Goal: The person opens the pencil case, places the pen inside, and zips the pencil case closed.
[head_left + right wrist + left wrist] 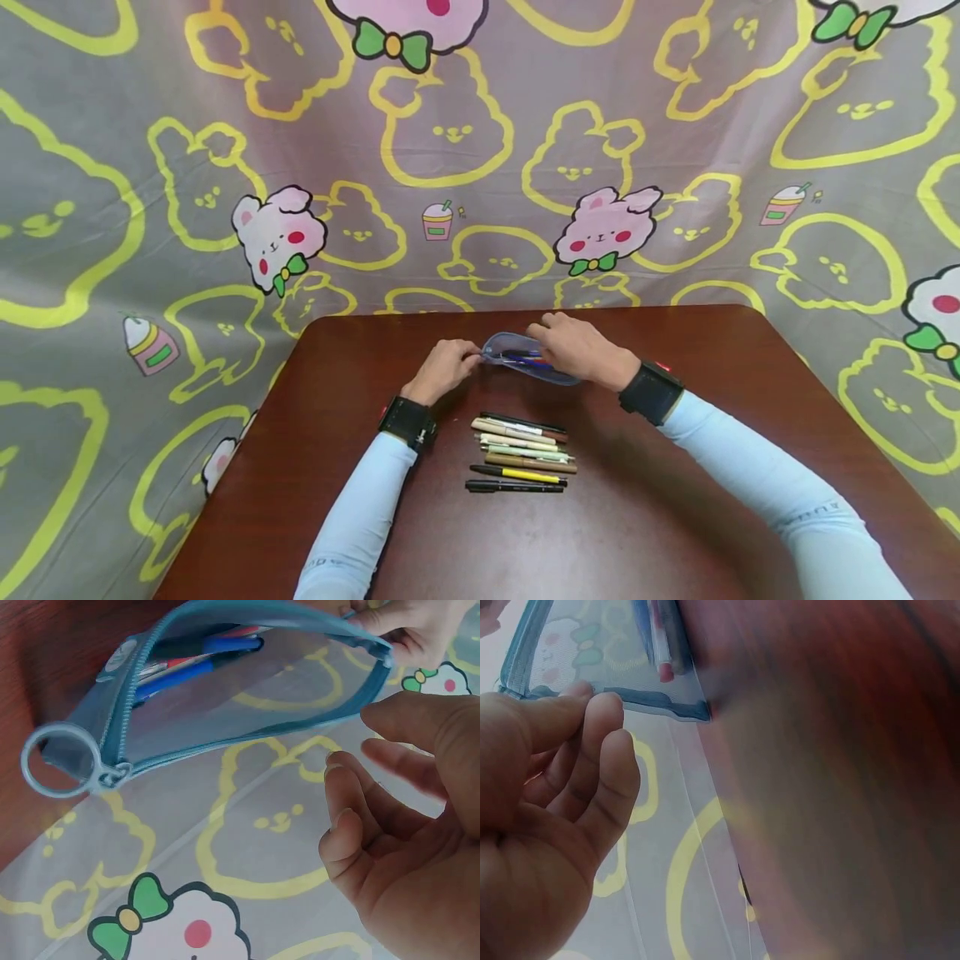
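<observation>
A translucent blue mesh pencil case (498,340) lies near the table's far edge, its zip undone and its mouth gaping. Thumb and fingertips of my left hand (444,367) pinch the case at its left end. Over the right part of the case is my right hand (581,348); in the right wrist view its fingers are loosely bent, hold nothing, and the thumb tip comes close to the zipped rim (225,750). Inside the case show several pens, among them a blue pen (176,679). A round zip-pull ring (27,761) hangs at one end of the zip.
Nearer me, several pens lie in a stacked row on the brown table (337,533), including a yellow-and-black pen (521,474), a brown pen (532,463) and a black pen (513,486). A patterned cloth (487,200) hangs behind the table.
</observation>
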{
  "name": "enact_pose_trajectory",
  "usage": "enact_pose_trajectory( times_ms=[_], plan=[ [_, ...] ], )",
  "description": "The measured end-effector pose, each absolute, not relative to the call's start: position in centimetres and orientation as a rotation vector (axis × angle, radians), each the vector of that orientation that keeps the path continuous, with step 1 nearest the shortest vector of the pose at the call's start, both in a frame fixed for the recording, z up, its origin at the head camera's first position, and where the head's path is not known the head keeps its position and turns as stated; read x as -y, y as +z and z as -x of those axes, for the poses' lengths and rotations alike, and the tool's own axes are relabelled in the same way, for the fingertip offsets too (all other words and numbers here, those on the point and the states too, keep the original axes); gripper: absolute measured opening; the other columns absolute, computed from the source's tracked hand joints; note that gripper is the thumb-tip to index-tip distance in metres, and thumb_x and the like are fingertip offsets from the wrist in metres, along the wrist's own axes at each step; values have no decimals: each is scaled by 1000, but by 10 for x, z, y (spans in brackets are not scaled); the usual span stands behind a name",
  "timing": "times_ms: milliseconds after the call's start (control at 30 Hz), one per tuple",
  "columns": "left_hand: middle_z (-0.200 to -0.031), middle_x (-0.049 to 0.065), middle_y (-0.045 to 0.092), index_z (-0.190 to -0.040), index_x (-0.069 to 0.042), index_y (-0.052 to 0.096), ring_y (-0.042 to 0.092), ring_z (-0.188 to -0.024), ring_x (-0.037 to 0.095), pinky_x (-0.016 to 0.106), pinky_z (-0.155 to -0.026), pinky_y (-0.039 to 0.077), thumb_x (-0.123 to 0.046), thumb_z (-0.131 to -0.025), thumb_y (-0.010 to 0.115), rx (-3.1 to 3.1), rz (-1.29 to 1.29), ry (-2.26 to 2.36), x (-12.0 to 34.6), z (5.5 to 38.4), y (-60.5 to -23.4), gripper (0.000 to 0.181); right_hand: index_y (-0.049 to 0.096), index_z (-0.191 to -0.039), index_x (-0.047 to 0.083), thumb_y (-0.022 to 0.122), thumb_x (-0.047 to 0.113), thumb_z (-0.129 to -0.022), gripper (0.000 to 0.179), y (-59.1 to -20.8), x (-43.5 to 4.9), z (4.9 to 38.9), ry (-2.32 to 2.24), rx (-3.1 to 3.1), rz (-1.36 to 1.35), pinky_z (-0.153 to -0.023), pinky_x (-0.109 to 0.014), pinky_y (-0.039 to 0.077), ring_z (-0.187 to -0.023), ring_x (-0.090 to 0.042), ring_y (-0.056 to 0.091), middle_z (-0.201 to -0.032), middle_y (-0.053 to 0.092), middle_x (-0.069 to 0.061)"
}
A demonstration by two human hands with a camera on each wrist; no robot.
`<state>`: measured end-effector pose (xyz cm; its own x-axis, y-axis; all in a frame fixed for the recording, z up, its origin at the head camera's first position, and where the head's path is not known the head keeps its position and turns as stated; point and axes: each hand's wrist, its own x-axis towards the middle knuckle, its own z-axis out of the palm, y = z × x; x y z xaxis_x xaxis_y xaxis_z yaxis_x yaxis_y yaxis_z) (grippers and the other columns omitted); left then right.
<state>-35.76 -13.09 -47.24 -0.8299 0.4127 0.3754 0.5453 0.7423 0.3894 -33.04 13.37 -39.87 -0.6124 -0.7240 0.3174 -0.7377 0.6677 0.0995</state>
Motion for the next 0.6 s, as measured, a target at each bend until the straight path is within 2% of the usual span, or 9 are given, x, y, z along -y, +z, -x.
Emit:
enact_pose_trajectory(
  times_ms=[267, 600],
  plan=[
    [-91, 8, 75, -99, -4, 76, 67, -80, 17, 35, -73, 53, -10, -92, 67, 2647, 794, -704, 131, 359, -474, 13, 63, -98, 7, 70, 7, -86, 14, -399, -132, 331, 57, 2514, -1170, -59, -33, 44, -73, -23, 51, -81, 56, -9],
    [-91, 7, 74, -99, -5, 76, 67, -78, 15, 32, -71, 52, -11, -94, 66, 2648, 791, -704, 130, 361, -473, 13, 66, -93, 10, 74, 15, -86, 12, -404, -127, 315, 119, 2493, -1223, -58, -28, 43, -71, -17, 49, -79, 55, -4]
  ],
)
